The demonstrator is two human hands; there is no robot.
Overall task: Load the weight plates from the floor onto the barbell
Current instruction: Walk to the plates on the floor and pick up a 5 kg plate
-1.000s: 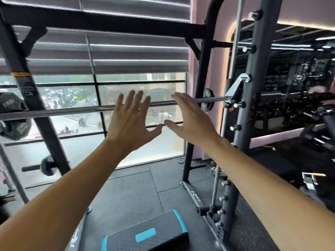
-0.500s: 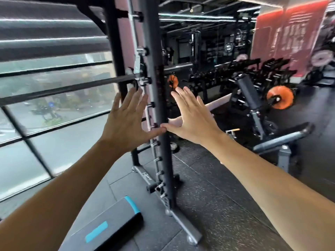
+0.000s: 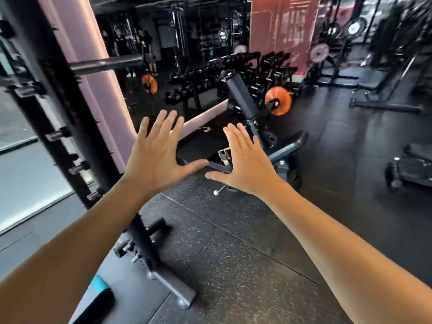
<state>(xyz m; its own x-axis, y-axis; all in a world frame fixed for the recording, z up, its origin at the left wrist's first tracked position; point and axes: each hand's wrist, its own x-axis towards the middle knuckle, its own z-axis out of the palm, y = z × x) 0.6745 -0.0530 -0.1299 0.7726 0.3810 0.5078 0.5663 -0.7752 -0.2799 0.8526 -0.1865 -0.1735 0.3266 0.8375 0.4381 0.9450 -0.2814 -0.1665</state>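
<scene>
My left hand (image 3: 157, 157) and my right hand (image 3: 245, 163) are stretched out in front of me, fingers spread, thumbs nearly touching, holding nothing. The bare end sleeve of the barbell (image 3: 106, 64) sticks out to the right of the black rack upright (image 3: 70, 127) at upper left, well above and left of my hands. It carries no plate on this end. An orange weight plate (image 3: 278, 101) sits on a machine in the middle distance, and a smaller orange plate (image 3: 149, 83) stands further back. I see no plate on the floor near me.
An adjustable bench (image 3: 287, 148) stands just beyond my hands. Dumbbell racks (image 3: 233, 71) fill the background. The rack's foot (image 3: 175, 291) crosses the rubber floor below my left arm. A step platform with a blue edge (image 3: 98, 298) lies at bottom left. Another bench (image 3: 411, 167) is at right.
The view has swung right, from the window and the barbell's middle to the rack's right side and the gym floor. Both hands stayed spread in front of me and empty.
</scene>
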